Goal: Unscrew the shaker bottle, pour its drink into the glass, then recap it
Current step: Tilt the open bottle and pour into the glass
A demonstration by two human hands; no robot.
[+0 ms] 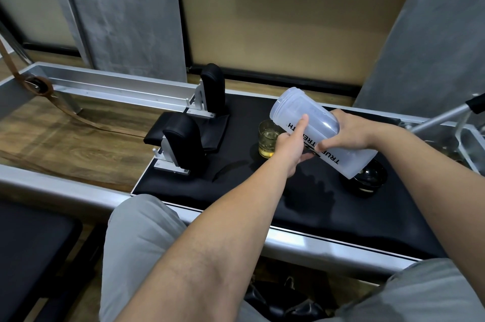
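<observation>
I hold the translucent white shaker bottle (pixel 312 122) tilted, its open threaded mouth up and to the left, its base down at the right. It carries black lettering and looks empty. My left hand (pixel 291 144) grips its underside with the thumb along the side. My right hand (pixel 349 132) wraps the bottle from behind. A short glass (pixel 267 142) with yellow drink stands on the black pad just left of my left hand. The black lid (pixel 367 180) lies on the pad under the bottle's base.
The black padded carriage (pixel 236 185) sits in an aluminium frame (pixel 301 240). Two black shoulder rests (pixel 181 138) stand to the left of the glass. A metal bar (pixel 441 117) slants in from the right. My grey-trousered knees are below.
</observation>
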